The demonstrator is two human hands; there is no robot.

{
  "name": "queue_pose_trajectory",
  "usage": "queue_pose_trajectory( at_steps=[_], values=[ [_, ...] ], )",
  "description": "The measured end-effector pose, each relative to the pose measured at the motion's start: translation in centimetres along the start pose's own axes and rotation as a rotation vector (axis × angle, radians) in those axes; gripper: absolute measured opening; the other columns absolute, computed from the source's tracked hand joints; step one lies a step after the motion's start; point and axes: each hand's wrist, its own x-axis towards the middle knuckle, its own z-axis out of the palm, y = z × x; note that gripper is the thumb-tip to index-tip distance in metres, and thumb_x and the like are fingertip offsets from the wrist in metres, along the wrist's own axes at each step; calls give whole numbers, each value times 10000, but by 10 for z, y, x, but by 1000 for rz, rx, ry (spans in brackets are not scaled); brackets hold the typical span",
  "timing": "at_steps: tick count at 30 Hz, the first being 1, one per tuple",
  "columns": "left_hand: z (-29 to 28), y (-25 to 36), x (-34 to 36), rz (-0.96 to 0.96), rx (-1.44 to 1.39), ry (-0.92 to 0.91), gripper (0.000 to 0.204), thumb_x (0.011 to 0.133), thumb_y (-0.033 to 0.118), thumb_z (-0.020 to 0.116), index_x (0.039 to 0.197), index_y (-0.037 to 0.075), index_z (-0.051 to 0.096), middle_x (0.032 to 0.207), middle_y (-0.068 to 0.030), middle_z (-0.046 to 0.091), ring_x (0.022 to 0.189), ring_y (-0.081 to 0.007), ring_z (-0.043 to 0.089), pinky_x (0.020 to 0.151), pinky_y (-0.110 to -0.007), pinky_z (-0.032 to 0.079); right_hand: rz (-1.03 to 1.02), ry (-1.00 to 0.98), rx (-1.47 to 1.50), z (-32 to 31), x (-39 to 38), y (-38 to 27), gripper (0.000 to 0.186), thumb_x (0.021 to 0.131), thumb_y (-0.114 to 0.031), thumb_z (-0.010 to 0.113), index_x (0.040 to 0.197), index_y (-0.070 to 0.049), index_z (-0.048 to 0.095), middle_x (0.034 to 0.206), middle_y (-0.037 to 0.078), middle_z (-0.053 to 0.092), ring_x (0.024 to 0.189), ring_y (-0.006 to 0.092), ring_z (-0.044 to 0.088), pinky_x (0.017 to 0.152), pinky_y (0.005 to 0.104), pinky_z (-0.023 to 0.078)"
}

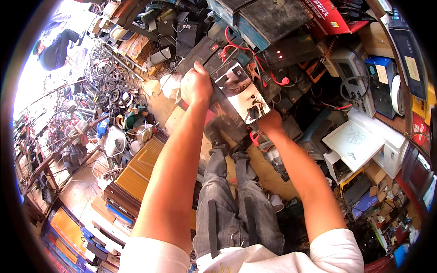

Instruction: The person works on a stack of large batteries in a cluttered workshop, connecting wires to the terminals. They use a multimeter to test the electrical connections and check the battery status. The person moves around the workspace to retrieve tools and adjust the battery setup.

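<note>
A smartphone [240,91] with a glossy black screen is held flat between both hands at the picture's centre. My left hand [195,85] grips its upper left edge, fingers curled over the side. My right hand [269,122] holds the lower right corner from beneath, mostly hidden by the phone. The screen reflects the sky and a dark figure. Below the phone are my legs in grey jeans [232,200]. Just beyond it lie black battery boxes [291,52] with red clip leads [233,45].
Tangled cables and small tools [102,86] cover the left side. A wooden crate [136,170] sits by my left leg. White plastic casings [359,143] and cardboard boxes [380,175] crowd the right. A person in dark clothes [57,48] bends at the far left.
</note>
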Motion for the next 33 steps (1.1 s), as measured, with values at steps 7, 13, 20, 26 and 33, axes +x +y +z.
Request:
queue_pose_trajectory(
  at_steps=[7, 13, 20, 26, 33],
  values=[
    [0, 1, -2, 8, -21, 9, 515, 916, 413, 305, 918, 37, 657, 957, -194, 632, 924, -368, 588, 813, -444, 453, -102, 234, 191, -5, -11, -10, 333, 823, -312, 496, 1090, -141, 595, 1009, 93, 635, 906, 290, 612, 753, 380, 501],
    [0, -4, -1, -16, -1, 24, 499, 917, 411, 316, 920, 46, 655, 948, -189, 634, 910, -367, 592, 803, -444, 456, 325, -185, 236, -45, -8, -28, 424, 806, -390, 533, 1150, -143, 553, 1121, 72, 593, 1016, 268, 560, 820, 358, 467],
    [1, 0, -2, -11, -22, 10, 493, 916, 415, 318, 912, 56, 656, 946, -183, 636, 913, -364, 590, 800, -443, 456, -9, 39, 114, -28, -10, -20, 462, 748, -433, 590, 1106, -142, 583, 1057, 114, 617, 971, 296, 583, 777, 384, 487],
    [1, -3, -1, -19, -34, 34, 495, 914, 418, 320, 909, 56, 658, 948, -185, 635, 914, -365, 590, 802, -441, 455, 68, 49, 216, -43, -7, -29, 330, 811, -343, 540, 1065, -140, 599, 1035, 86, 630, 961, 269, 590, 805, 353, 477],
    [3, -2, 0, -6, -12, 13, 492, 913, 417, 323, 908, 58, 659, 953, -185, 634, 917, -365, 590, 804, -441, 455, -151, 62, 220, -36, -6, -26, 336, 807, -354, 544, 1057, -140, 607, 1021, 61, 639, 947, 248, 600, 798, 333, 478]
  ],
)
